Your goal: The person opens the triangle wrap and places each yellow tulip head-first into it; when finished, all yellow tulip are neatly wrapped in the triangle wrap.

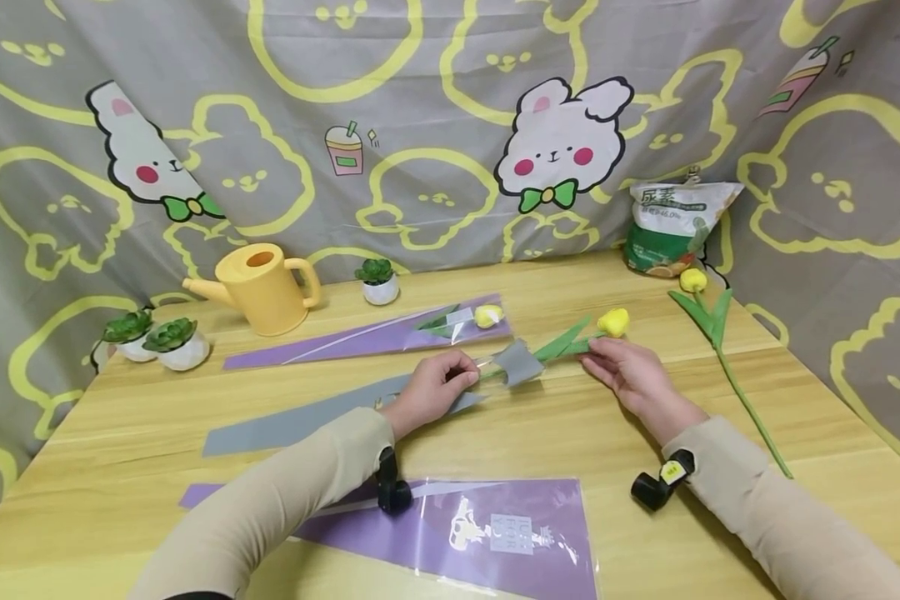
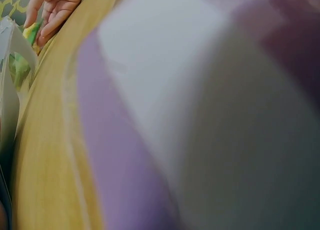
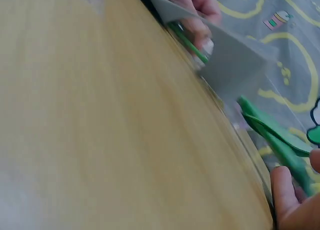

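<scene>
Someone's holding a yellow tulip [image 1: 562, 340] low over the middle of the desk [image 1: 517, 442], stem running into a gray wrapper [image 1: 307, 412], bloom pointing off to the R. The L hand [image 1: 437, 390] is pinching the wrapper near its flared end, thumb & fingertips tog.; can't tell from here if the stem's getting caught btwn them too. The R hand [image 1: 637, 379] is holding the flower just under the bloom, thumb on one side of the green, fingers on the other. A gray flap's curling up btwn the two hands w/ leaves poking out past it.

Behind that, a purple wrapper [image 1: 330, 342] is lying flat w/ another yellow bloom [image 1: 489, 316] showing thru the clear front. A 2nd purple one [image 1: 420, 533] is lying up front, partly under the L forearm, glare all over it. Over on the R side a loose tulip [image 1: 721, 318] is lying bare, its head near a white/green bag [image 1: 671, 233] that's standing at the back. Yellow watering can [image 1: 258, 293] is standing back L, w/ one potted plant [image 1: 378, 287] sitting to its R & two more [image 1: 176, 346] sitting tog. on its L.
</scene>
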Demonstrator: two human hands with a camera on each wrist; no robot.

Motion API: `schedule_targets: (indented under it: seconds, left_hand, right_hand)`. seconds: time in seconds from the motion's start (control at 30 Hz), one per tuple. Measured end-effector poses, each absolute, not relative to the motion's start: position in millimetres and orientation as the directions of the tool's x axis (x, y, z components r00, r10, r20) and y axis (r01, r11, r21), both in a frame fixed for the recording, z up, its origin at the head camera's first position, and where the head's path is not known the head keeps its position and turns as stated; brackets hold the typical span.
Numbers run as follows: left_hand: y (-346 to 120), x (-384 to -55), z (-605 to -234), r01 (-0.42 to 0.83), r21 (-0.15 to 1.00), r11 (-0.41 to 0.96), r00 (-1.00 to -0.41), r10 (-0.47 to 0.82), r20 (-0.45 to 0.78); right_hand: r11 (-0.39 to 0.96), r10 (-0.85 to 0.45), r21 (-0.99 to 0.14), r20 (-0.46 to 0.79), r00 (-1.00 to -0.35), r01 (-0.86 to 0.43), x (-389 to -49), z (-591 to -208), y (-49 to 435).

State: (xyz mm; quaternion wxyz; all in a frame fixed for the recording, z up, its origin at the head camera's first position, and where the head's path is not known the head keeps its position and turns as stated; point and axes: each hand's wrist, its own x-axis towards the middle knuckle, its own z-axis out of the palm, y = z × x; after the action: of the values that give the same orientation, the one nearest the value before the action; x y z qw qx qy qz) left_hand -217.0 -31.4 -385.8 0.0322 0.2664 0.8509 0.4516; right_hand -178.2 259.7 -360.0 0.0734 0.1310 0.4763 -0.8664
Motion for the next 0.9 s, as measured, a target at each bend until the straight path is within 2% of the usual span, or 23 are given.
schedule_targets:
  seconds: [0.3, 0.5, 0.7, 0.83, 0.9]
  left_hand:
    - [-31, -218, -385, 0.443, 0.778, 0.445, -0.845, 0.497, 0.197]
    - [-31, -217, -383, 0.428, 0.781, 0.454, -0.852, 0.492, 0.181]
    - [-30, -216, -382, 0.430, 0.773, 0.466, -0.850, 0.498, 0.173]
    - [-30, -215, -382, 0.425, 0.776, 0.466, -0.852, 0.496, 0.169]
    - [-30, -215, -382, 0.425, 0.776, 0.467, -0.850, 0.499, 0.165]
  right_hand:
    - [-0.610, 0.041, -0.767, -0.278, -0.960, 0.197, -179, -359, 291]
    - [-0.565, 0.105, -0.815, -0.225, -0.969, 0.128, -184, -356, 304]
    - [-0.360, 0.145, -0.929, -0.150, -0.978, 0.089, -194, -353, 314]
    - [-0.153, 0.108, -0.982, -0.132, -0.985, 0.114, -202, -353, 318]
    - [-0.003, 0.066, -0.994, -0.105, -0.992, 0.105, -207, -355, 320]
